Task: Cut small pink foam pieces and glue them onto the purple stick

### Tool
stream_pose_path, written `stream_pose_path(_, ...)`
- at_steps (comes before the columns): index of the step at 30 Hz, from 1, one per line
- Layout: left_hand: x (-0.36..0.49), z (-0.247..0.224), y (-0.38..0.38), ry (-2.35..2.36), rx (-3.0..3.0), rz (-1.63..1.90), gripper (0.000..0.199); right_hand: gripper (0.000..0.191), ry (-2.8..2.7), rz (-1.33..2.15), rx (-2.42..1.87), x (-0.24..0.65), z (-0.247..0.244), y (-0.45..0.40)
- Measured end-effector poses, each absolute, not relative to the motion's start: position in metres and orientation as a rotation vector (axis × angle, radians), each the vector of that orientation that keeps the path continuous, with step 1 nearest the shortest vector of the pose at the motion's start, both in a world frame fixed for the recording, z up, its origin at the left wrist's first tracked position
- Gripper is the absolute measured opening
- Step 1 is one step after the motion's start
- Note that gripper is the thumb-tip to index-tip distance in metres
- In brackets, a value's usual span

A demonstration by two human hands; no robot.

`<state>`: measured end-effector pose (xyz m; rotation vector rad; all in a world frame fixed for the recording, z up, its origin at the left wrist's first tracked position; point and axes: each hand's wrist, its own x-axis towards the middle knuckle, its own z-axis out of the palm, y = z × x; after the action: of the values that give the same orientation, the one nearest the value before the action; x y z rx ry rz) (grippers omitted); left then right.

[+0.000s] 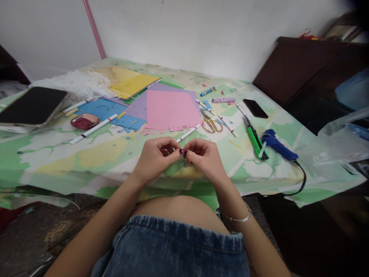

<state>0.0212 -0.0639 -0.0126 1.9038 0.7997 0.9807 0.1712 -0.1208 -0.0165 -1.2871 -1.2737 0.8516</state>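
Observation:
At the table's front edge my left hand and my right hand meet, fingertips nearly touching. Both pinch a tiny pink piece, mostly hidden by the fingers, so its kind does not show. Just beyond the fingertips lies a white stick with dark bands. A pink foam sheet with a ragged, cut near edge rests farther back, small pink scraps along it. Gold-handled scissors lie to the right of the sheet.
On the right are a green utility knife, a blue glue gun with its cord, and a black phone. Leftward lie white yarn, a blue sheet, a yellow pad, a dark red oval object and a tablet-like device.

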Motion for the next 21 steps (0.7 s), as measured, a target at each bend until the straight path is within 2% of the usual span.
stream_pose_path(21,0.0219,-0.0128,-0.0648,0.787,1.878,1.0,0.006,0.004,-1.249,0.871,-1.298,0.1713,-0.0145,-0.122)
